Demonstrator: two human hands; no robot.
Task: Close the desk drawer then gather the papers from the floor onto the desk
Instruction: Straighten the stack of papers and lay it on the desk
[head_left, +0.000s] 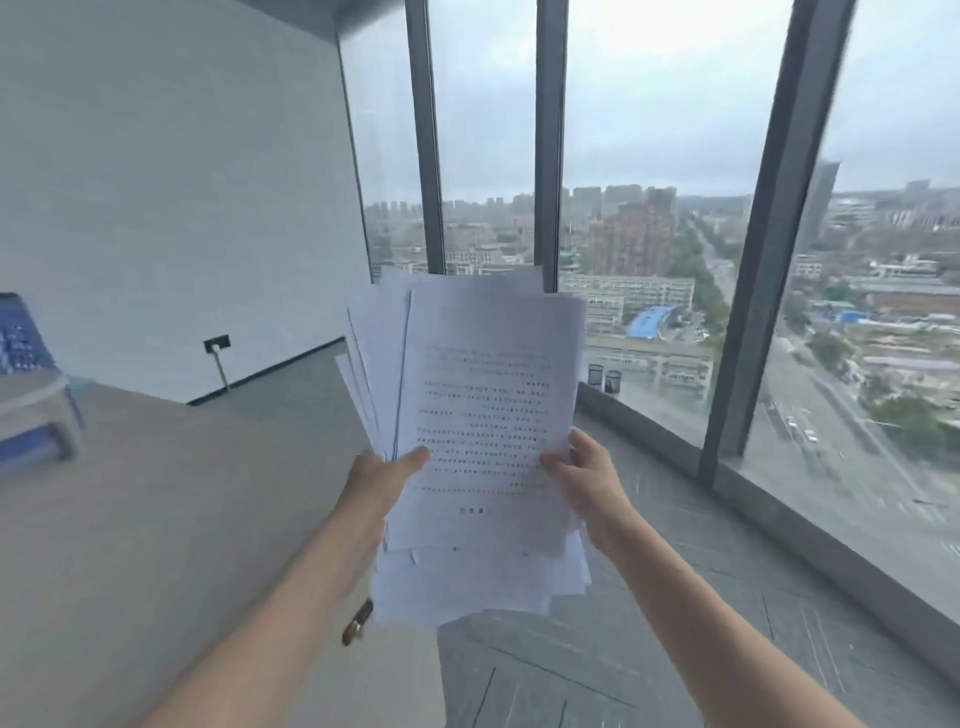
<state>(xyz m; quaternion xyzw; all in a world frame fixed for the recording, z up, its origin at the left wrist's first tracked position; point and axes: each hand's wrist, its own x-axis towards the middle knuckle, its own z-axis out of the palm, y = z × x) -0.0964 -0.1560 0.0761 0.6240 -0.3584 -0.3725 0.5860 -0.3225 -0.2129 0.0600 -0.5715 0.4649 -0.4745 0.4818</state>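
Head view is showing the papers being held up in the air, a loose, fanned stack of printed sheets with the corners out of line. Both hands are pinching the stack near its lower half: the left hand is pressing its thumb onto the front sheet at the left edge, and the right hand is clamping the right edge between thumb and fingers. Above the grip the sheets are spreading out toward the window; below it, several loose ends are hanging down unevenly. Left of the grip and lower, the desk is lying close by, with a blue and clear box at its far left. Under and to the right of the grip, grey floor is showing no loose sheets in view. Judging from this, the gathering is looking mostly done, and what is remaining is setting the stack onto the desk. The drawer is not visible, so its state cannot be told.
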